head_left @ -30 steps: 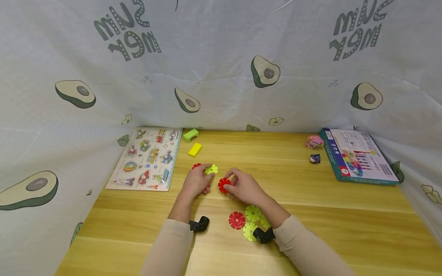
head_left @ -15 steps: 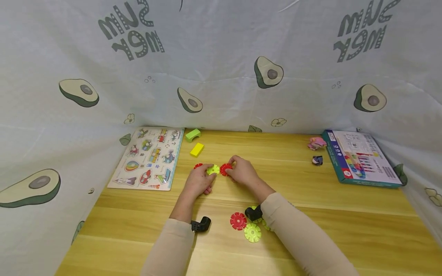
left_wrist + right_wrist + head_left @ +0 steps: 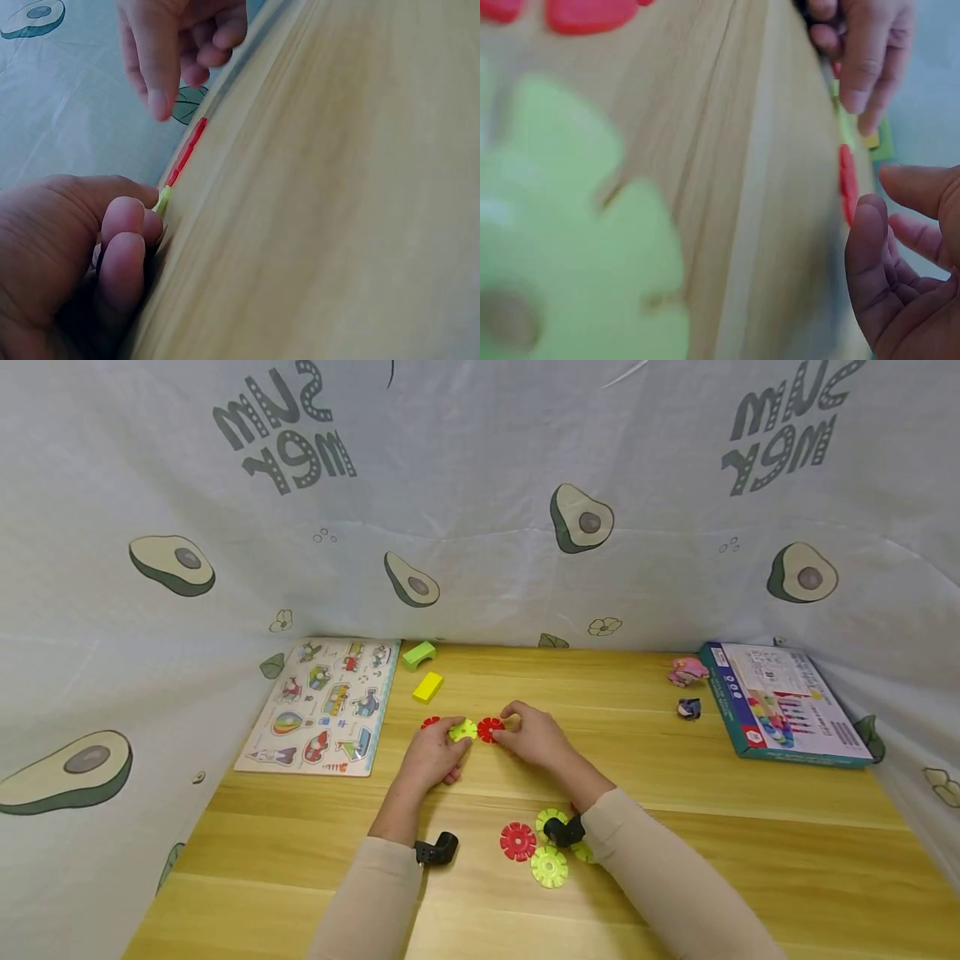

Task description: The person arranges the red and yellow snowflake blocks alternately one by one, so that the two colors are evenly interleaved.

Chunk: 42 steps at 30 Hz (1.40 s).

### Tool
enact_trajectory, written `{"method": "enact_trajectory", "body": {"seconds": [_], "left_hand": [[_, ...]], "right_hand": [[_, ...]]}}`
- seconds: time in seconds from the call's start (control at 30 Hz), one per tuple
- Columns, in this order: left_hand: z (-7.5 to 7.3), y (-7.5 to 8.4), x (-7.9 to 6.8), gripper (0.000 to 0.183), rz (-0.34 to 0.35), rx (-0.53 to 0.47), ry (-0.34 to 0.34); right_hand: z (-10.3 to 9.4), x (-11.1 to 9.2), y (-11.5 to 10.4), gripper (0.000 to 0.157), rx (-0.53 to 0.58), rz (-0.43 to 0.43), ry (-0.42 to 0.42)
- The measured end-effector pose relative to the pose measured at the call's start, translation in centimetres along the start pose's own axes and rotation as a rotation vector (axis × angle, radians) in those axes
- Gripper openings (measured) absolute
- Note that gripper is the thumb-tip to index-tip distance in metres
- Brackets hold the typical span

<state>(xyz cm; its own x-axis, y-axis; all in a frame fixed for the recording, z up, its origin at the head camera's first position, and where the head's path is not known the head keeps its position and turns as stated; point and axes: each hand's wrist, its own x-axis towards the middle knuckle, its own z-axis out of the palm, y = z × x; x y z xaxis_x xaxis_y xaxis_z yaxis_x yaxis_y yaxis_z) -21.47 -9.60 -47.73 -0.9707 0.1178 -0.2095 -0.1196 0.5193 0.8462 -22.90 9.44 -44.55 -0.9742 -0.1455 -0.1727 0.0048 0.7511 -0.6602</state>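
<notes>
left hand (image 3: 430,756): fingers clamped on lime disc (image 3: 465,727) | right hand (image 3: 538,739): fingers apart, near red disc (image 3: 489,724) | red at lime's 3 o'clock

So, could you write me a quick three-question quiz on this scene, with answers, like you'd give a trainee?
1. Multiple choice: which colour is the notched disc just left of the red disc nearest the right hand: (a) blue, (b) yellow-green, (c) white?
2. True or false: the puzzle board lies right of the teal-edged box.
3. Which is nearer the person: the yellow block or the green block?

Key: 1 b; 2 false; 3 the yellow block.
</notes>
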Motion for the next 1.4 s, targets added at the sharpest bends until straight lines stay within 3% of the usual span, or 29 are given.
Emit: {"method": "enact_trajectory", "body": {"seconds": [0.3, 0.43, 0.73, 1.07, 1.27, 1.4], "left_hand": [[0.3, 0.7, -0.5, 0.050, 0.064, 0.076, -0.050], [1.0, 1.4, -0.2, 0.050, 0.100, 0.050, -0.082], [2.4, 2.1, 0.5, 0.053, 0.059, 0.040, -0.044], [2.7, 2.0, 0.4, 0.046, 0.054, 0.074, -0.038], [2.9, 2.0, 0.3, 0.044, 0.051, 0.062, -0.041], [3.1, 2.0, 0.2, 0.044, 0.049, 0.049, -0.048]], "right_hand": [[-2.5, -4.8, 1.6, 0.037, 0.019, -0.057, -0.051], [-3.4, -7.5, 2.6, 0.036, 0.049, -0.079, -0.102], [-3.0, -12.0, 4.8, 0.035, -0.027, -0.075, -0.185], [-2.0, -13.2, 5.4, 0.044, -0.168, -0.056, -0.114], [-1.8, -13.2, 5.3, 0.040, -0.176, -0.051, -0.106], [-1.8, -13.2, 5.5, 0.028, -0.168, -0.065, -0.074]]}}
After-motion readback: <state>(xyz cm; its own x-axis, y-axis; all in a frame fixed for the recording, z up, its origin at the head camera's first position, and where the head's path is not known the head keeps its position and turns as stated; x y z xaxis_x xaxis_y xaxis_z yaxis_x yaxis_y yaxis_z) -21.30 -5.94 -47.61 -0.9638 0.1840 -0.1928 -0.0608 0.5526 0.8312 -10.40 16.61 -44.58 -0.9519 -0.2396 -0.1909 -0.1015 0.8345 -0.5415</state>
